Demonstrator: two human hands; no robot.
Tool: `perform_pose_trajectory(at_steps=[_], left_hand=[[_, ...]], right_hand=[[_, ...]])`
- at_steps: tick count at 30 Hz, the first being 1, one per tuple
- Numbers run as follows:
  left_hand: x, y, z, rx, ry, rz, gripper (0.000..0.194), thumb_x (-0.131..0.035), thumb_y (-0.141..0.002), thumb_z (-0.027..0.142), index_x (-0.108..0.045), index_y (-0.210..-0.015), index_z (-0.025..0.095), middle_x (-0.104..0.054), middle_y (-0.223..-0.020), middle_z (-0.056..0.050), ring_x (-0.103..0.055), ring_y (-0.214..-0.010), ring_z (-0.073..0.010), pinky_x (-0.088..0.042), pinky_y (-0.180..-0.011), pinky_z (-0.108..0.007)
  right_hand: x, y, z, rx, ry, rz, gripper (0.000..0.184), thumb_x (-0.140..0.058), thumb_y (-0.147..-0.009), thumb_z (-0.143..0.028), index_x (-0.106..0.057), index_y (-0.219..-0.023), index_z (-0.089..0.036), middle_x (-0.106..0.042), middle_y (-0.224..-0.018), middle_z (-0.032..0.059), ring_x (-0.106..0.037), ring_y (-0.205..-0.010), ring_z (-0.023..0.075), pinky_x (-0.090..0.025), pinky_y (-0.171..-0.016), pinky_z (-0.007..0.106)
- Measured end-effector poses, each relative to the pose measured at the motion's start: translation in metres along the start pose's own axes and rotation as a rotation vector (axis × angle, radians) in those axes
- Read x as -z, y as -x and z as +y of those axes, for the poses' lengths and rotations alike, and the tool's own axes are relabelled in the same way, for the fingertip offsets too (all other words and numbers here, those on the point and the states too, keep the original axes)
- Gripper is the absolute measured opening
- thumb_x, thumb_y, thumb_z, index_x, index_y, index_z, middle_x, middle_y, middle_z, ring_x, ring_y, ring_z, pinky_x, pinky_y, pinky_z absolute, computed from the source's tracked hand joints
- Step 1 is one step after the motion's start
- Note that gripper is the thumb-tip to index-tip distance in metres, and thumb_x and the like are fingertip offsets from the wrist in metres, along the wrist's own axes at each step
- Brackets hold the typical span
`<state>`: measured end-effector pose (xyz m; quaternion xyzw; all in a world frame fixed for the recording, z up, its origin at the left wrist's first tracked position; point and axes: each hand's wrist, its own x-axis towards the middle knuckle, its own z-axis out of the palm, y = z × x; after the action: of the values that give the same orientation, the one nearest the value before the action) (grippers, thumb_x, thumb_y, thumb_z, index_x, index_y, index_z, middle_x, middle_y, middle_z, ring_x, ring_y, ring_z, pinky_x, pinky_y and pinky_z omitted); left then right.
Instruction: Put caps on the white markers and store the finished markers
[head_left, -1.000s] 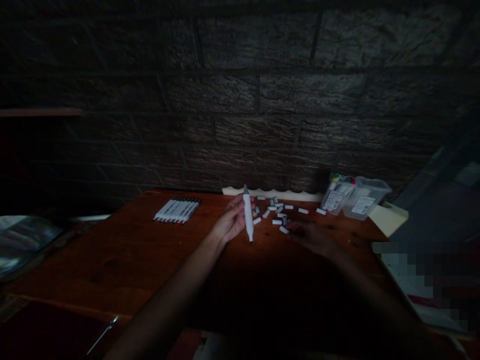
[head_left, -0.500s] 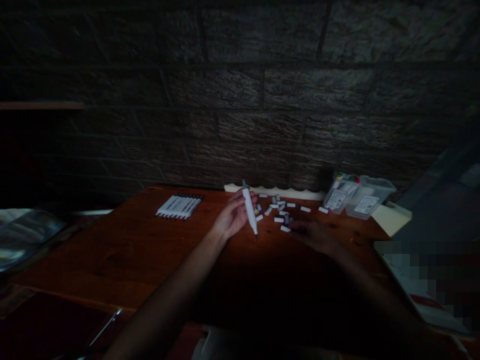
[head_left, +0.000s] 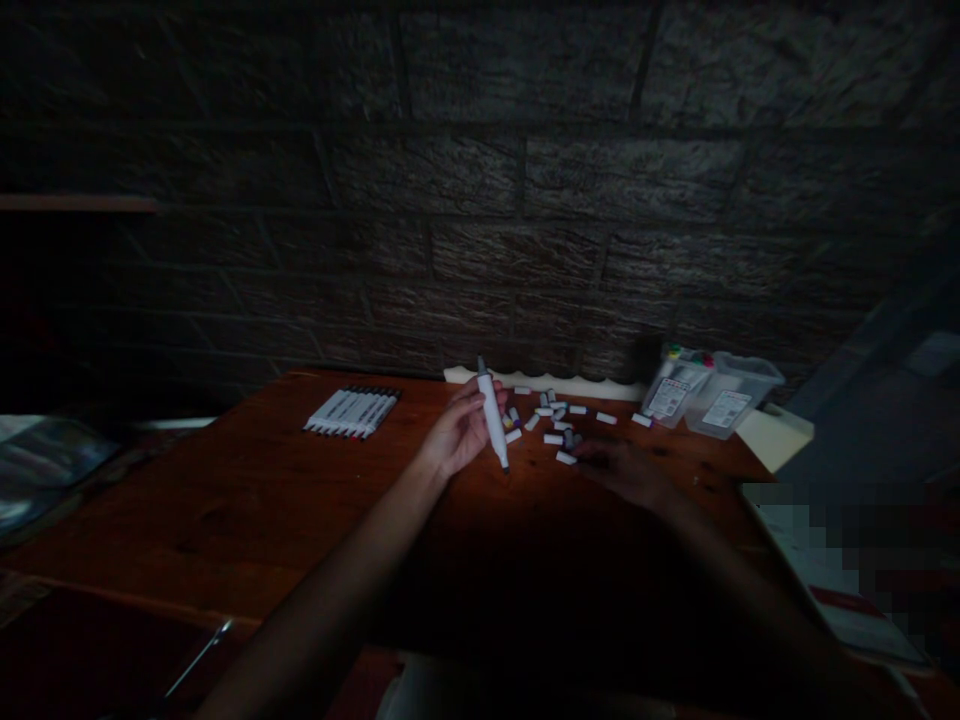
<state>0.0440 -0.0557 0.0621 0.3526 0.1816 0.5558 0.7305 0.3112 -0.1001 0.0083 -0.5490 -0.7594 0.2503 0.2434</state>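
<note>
My left hand is closed around a white marker, tilted over the table with a dark tip at its lower end and a grey upper end. To its right, white marker caps with coloured ends lie scattered on the wood. My right hand is low at the near edge of these caps, its fingertips beside or on them. Shadow hides whether those fingers grip a cap. Several white markers lie side by side in a neat row on the left.
Two clear plastic boxes with labels stand at the back right of the wooden table, one with coloured tops inside. A pale wavy-edged strip runs along the brick wall. Yellowish paper lies at the right edge.
The whole view has shifted slightly. My left hand still holds the marker in nearly the same pose, and my right hand stays by the caps with its fingertips slightly closer to them.
</note>
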Motion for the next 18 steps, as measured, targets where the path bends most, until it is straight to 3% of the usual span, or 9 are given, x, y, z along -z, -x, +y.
perform_pose_trajectory(at_steps=[13,18], left_hand=[[0.005,-0.006,-0.003,-0.047,-0.038,0.016,0.018,-0.061,-0.075,0.009,-0.064,-0.092,0.016,-0.072,-0.092,-0.002,-0.070,-0.083,-0.0112,-0.055,-0.082,-0.019],[0.009,-0.011,-0.008,-0.041,-0.126,-0.097,0.024,-0.071,-0.070,0.009,-0.067,-0.094,0.012,-0.074,-0.094,-0.007,-0.071,-0.088,-0.0165,-0.057,-0.079,-0.021]], right_hand=[[0.000,0.000,0.001,0.005,-0.005,0.010,0.021,-0.058,-0.084,-0.037,-0.068,-0.095,-0.023,-0.073,-0.092,0.0029,-0.067,-0.082,0.0199,-0.050,-0.075,0.033],[0.001,0.000,0.003,0.002,0.030,0.022,0.021,-0.057,-0.085,-0.038,-0.070,-0.095,-0.024,-0.073,-0.093,0.0023,-0.068,-0.083,0.0204,-0.050,-0.076,0.034]])
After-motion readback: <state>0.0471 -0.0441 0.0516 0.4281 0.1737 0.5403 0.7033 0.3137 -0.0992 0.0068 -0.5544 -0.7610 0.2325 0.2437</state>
